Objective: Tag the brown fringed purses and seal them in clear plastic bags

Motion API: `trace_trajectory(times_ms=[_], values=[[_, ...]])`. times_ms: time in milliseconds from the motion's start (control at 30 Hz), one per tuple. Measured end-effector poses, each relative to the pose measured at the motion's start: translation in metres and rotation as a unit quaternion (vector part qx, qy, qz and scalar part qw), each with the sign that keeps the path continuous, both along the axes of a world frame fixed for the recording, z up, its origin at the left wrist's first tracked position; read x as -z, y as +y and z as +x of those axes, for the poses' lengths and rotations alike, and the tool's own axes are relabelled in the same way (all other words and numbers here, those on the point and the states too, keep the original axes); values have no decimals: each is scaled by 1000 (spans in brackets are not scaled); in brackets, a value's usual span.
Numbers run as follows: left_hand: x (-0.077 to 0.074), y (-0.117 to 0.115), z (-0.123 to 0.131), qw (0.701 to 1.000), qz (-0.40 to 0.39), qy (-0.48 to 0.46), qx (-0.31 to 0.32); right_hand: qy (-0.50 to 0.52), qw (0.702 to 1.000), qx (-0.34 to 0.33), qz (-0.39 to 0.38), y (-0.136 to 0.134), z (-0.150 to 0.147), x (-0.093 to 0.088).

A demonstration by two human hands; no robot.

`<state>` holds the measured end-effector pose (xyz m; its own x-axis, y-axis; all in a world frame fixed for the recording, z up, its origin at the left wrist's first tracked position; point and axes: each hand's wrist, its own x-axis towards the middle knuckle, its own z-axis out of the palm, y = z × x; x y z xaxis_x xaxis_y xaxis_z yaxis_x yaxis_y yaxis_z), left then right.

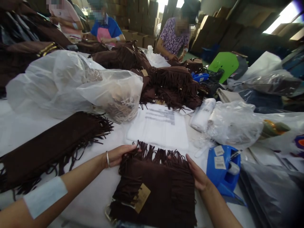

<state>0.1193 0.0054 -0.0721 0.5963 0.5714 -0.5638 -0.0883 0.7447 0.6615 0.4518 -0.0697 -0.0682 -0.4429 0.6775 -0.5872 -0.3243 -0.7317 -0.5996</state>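
A dark brown fringed bag [163,190] lies flat before me, its fringe pointing away. My left hand [121,154] grips its far left corner, fingers partly hidden by the fringe. Along the right edge, my right hand [198,174] holds the bag with the thumb on the near side and the other fingers hidden behind it. A tan paper tag [142,198] rests on the bag, and a gold metal ring [108,212] shows at its lower left. Just beyond the fringe is a stack of white plastic bags [159,128] with printed lines.
Another brown fringed piece [47,145] lies at left. A blue tape dispenser [219,171] stands right of my right hand. Clear plastic bags [71,82] and piled brown fringed bags [174,82] lie farther back. Several co-workers [174,38] stand across the table.
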Motion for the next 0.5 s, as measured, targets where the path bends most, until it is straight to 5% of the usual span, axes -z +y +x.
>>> trace_trajectory(times_ms=[100,167,267,367,433,500], values=[[-2,7,12,991,130,10,36,-65,995,24,76,2,1,-4],[-8,1,14,954,276,68,97,-152,976,2,157,-4,2,-14],[-17,-28,8,815,526,149,194,-334,877,-123,321,-26,1,-25],[-15,-73,-1,681,672,185,226,-423,755,-216,451,-55,-2,-19],[-10,-104,-4,642,699,218,226,-430,728,-228,483,-76,-5,-10],[-8,-128,-4,639,702,225,219,-399,734,-245,492,-96,-4,-4]])
